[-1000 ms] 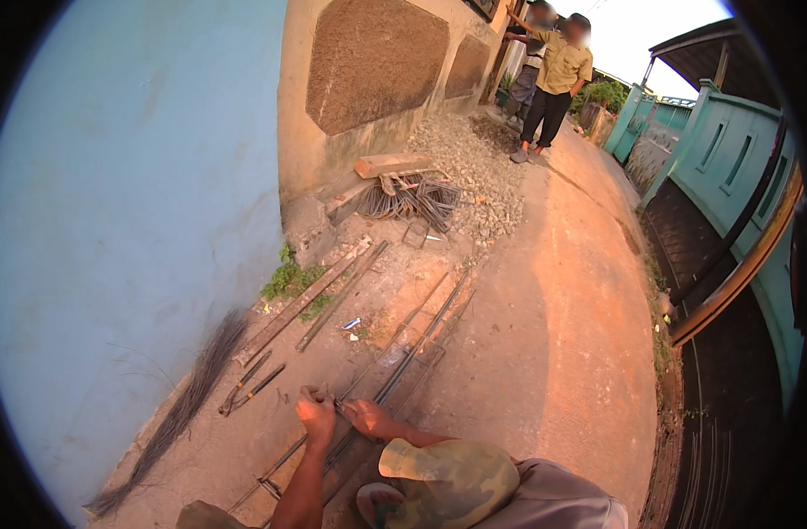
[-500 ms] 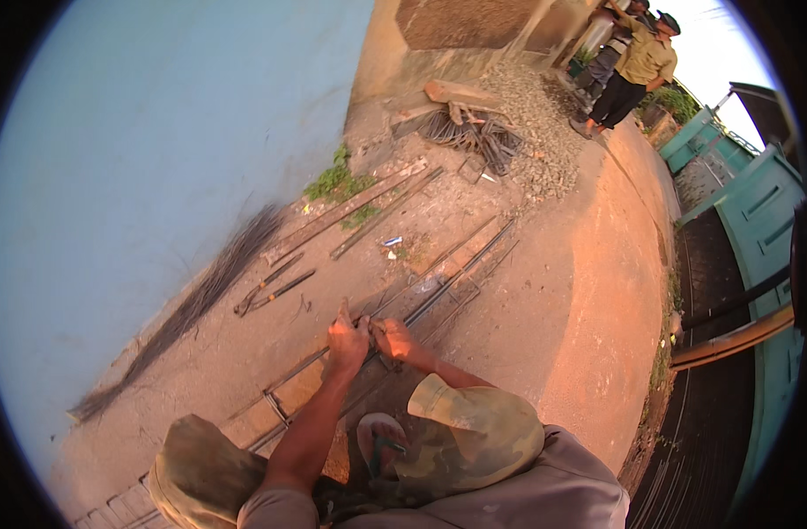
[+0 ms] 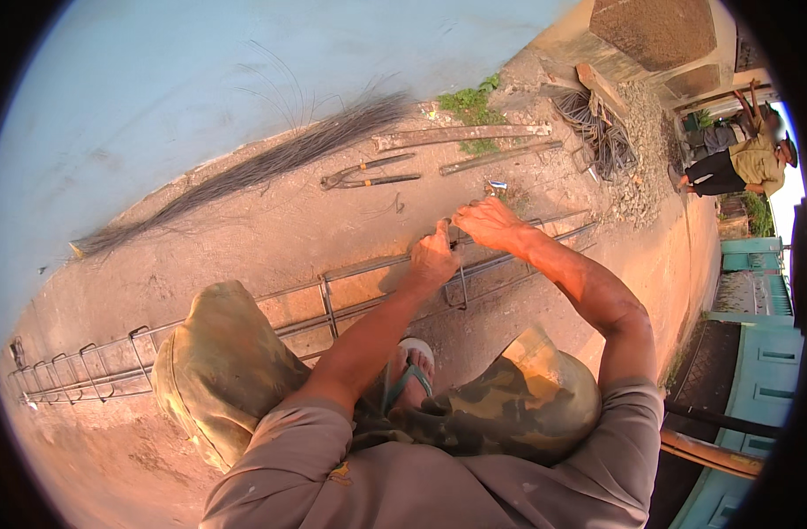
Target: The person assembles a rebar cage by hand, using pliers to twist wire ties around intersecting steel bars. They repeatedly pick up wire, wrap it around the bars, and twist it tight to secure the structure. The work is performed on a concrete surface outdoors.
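A long rebar cage [image 3: 333, 291] of steel bars and square stirrups lies across the dirt ground in front of my knees. My left hand [image 3: 434, 256] grips a stirrup where it meets the top bar. My right hand [image 3: 490, 225] rests just beside it on the same joint, fingers curled over the bar; whether it holds a wire or tool is hidden. Both hands nearly touch each other. My foot in a sandal [image 3: 409, 370] sits under the cage between my knees.
A bundle of thin tie wire [image 3: 245, 172] lies along the blue wall [image 3: 156, 88]. Long-handled cutters [image 3: 368, 174] and loose bars [image 3: 461, 137] lie beyond the cage. A pile of bent stirrups [image 3: 597, 132] and gravel sits further off. A person [image 3: 743, 163] stands near a teal gate [image 3: 756, 353].
The view has swung round and dipped lower over the cage. My hands stay together on the same stirrup joint, seen closer now.
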{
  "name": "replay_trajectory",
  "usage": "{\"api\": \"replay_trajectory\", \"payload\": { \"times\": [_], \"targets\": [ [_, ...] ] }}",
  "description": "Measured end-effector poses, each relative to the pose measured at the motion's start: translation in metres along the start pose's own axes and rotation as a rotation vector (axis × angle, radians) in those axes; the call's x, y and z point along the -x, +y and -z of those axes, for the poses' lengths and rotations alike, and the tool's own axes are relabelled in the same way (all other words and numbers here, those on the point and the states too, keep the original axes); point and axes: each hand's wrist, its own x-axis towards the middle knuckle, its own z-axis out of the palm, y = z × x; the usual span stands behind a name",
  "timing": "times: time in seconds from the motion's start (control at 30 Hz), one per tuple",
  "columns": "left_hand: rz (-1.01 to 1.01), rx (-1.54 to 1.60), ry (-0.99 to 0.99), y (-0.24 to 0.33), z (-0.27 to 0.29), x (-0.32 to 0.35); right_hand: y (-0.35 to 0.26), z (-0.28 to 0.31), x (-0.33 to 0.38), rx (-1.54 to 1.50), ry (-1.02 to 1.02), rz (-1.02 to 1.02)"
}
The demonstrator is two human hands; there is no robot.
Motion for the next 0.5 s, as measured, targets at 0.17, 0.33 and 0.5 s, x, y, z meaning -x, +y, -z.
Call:
{"api": "replay_trajectory", "payload": {
  "times": [0.17,0.33,0.5],
  "targets": [
    [-0.004,0.022,0.059,-0.01,-0.013,-0.005,0.035,0.016,-0.046,-0.226,-0.473,-0.277],
    [-0.038,0.053,0.053,-0.012,-0.008,-0.002,0.034,0.042,-0.108,-0.193,-0.401,-0.223],
    [-0.012,0.072,0.024,-0.007,-0.007,-0.004,-0.005,-0.012,-0.17,-0.058,-0.065,-0.009]
  ]
}}
